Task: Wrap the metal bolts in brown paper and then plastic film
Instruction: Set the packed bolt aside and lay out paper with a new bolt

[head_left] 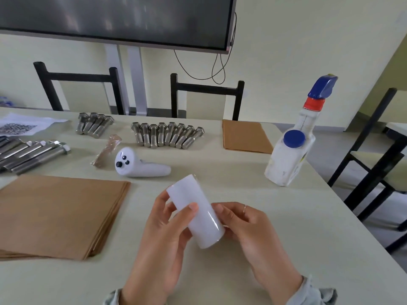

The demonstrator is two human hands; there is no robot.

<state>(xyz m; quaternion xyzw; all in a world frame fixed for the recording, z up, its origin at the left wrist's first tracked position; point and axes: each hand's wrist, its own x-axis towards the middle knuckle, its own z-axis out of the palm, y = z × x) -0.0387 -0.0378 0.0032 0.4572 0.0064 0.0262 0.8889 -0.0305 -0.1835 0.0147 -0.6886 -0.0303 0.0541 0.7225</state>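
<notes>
Both hands hold a white roll of plastic film (196, 211) above the table's near middle. My left hand (164, 236) grips its left side with thumb on top. Round the roll's lower right end curl the fingers of my right hand (248, 230). A stack of brown paper sheets (59, 213) lies at the left. A row of several metal bolts (167, 135) lies at the back centre, a smaller group (94, 125) left of it, and longer bolts (30, 153) at the far left. One wrapped bolt (106, 150) lies beside a white controller.
A white handheld controller (141, 165) lies mid-table. A second, smaller pile of brown paper (245, 136) sits at the back right. A white bottle with a blue and red cap (293, 148) stands near the right edge. Black chairs stand behind and to the right of the table.
</notes>
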